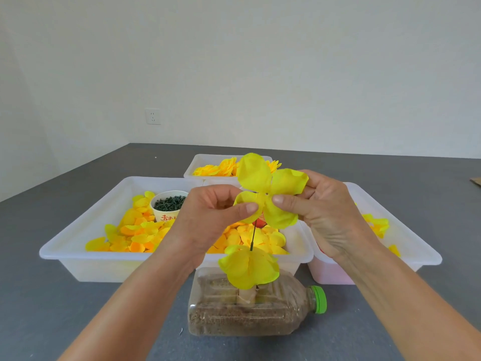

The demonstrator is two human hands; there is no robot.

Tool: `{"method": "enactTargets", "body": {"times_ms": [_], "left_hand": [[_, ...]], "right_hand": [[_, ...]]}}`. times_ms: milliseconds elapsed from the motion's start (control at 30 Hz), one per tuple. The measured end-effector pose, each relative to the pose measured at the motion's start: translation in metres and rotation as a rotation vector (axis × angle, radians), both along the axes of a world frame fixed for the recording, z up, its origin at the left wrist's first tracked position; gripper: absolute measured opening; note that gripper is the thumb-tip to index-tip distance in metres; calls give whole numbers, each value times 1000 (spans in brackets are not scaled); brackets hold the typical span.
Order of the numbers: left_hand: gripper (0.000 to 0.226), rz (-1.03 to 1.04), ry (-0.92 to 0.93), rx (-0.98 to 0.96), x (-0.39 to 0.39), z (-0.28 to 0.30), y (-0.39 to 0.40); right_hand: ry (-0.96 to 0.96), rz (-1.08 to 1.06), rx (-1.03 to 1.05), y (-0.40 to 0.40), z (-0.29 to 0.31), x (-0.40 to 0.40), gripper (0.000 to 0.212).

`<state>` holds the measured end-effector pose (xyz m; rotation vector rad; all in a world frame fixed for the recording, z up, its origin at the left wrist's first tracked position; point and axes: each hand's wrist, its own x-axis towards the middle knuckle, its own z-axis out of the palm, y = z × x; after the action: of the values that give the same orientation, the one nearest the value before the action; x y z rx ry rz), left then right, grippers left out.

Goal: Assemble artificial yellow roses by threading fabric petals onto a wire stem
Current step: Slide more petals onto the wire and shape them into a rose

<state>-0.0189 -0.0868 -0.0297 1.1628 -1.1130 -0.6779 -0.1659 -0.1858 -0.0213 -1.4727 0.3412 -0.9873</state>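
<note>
1. A four-lobed yellow fabric petal piece (269, 190) is up in the air, spread flat and facing the camera, sitting at the top of the stem.
2. The thin dark wire stem (253, 234) stands nearly upright, running down from that piece's centre.
3. Lower on the stem, a second yellow petal layer (250, 267) is already threaded, its lobes drooping and cupped downward.
4. Behind, loose yellow and orange petals (135, 237) lie heaped in a white tray (78, 254).
5. Finished yellow roses (218, 168) rest in the far tray (197, 162).
</note>
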Motion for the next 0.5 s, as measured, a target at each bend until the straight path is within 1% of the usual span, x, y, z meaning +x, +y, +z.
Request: {"method": "enactTargets", "body": {"times_ms": [67, 133, 300, 367, 433, 500], "left_hand": [[24, -35, 97, 23, 0, -1, 1], [18, -65, 167, 56, 0, 0, 1], [14, -26, 242, 182, 5, 5, -8], [13, -39, 244, 207, 6, 6, -10], [21, -58, 250, 220, 5, 6, -11], [28, -74, 256, 231, 4, 5, -11]], "right_hand": [[40, 21, 98, -3, -1, 0, 34], [102, 26, 183, -6, 0, 2, 38], [170, 104, 338, -7, 9, 11, 43], [219, 111, 356, -7, 11, 14, 37], [261, 99, 368, -6, 10, 16, 30], [294, 85, 380, -5, 8, 17, 29]]}}
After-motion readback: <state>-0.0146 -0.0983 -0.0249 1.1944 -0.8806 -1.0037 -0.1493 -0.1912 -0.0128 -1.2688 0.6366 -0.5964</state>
